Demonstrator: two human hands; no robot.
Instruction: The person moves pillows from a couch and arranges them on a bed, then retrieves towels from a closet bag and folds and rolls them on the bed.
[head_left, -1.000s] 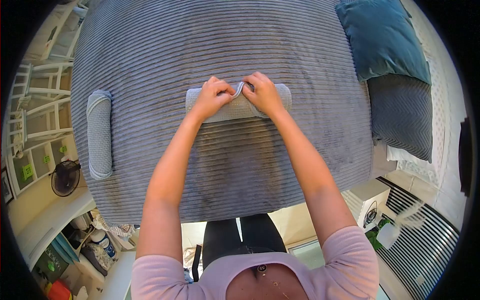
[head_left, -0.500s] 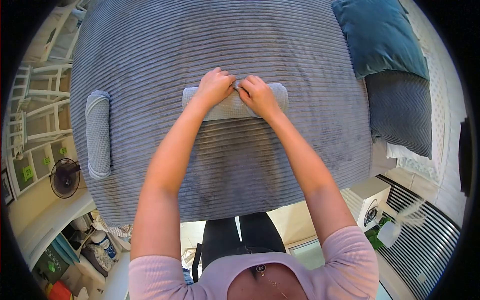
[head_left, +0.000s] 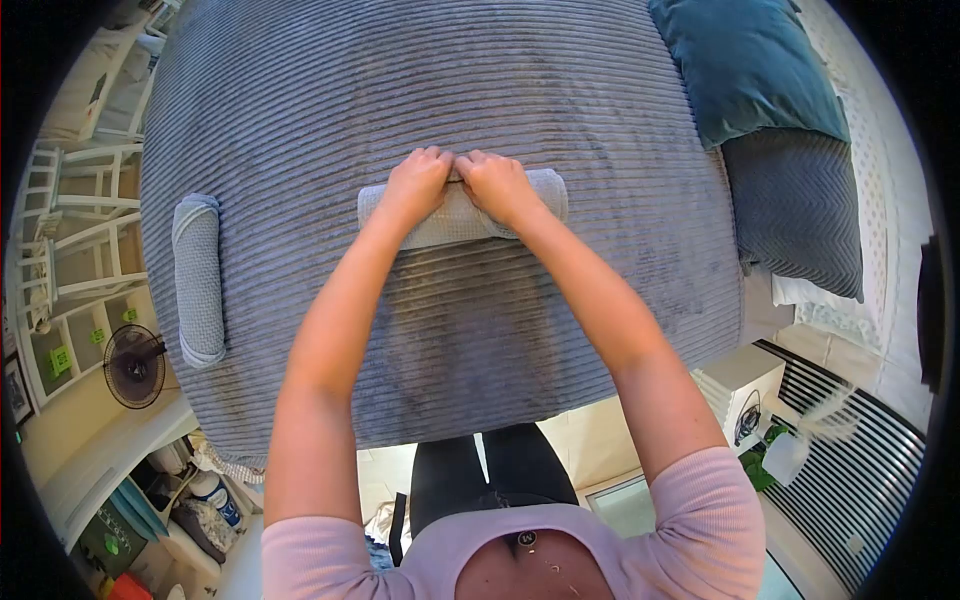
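A light grey rolled towel lies crosswise on the grey ribbed bedspread. My left hand and my right hand rest side by side over the middle of this roll, nearly touching. Both have curled fingers closed on its far edge, though the fingertips are mostly hidden. The ends of the roll show on either side of the hands. A second rolled towel lies lengthwise near the bed's left edge, away from both hands.
A teal pillow and a dark grey pillow lie at the right. Beyond the bed's left side are white chairs and a black fan. A white cabinet stands at the lower right.
The hands have come closer together. The folded towel edge that stood up between them is now hidden under the fingers. The view has shifted slightly.
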